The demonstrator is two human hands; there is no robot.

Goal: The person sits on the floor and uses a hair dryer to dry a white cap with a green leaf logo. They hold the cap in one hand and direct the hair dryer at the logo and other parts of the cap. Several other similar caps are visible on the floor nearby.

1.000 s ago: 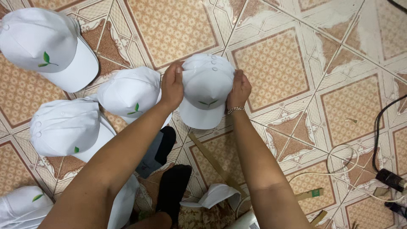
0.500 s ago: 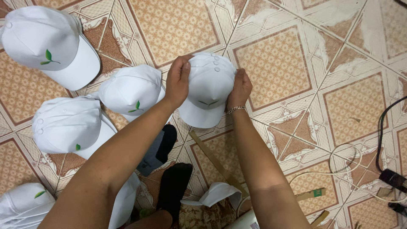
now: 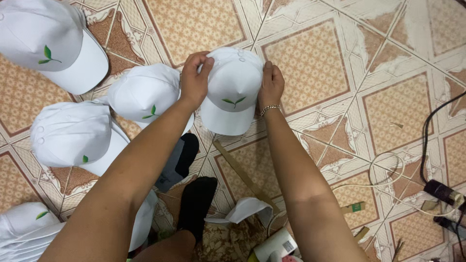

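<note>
A white cap with a green leaf emblem (image 3: pixel 234 90) rests on the tiled floor (image 3: pixel 310 58), brim toward me. My left hand (image 3: pixel 194 80) grips its left side, fingers curled over the crown. My right hand (image 3: pixel 271 86), with a thin bracelet at the wrist, presses flat against its right side. Both hands hold the cap between them.
Three more white caps lie at the left: one at top left (image 3: pixel 48 41), one beside the held cap (image 3: pixel 143 94), one lower (image 3: pixel 73 133). A stack of caps (image 3: pixel 22 228) sits bottom left. A wooden stick (image 3: pixel 245 177), white cord (image 3: pixel 383 182) and black cables (image 3: pixel 439 189) lie at the right.
The cap has shifted slightly farther from me and both hands moved up along its sides, the left fingers now reaching over the crown.
</note>
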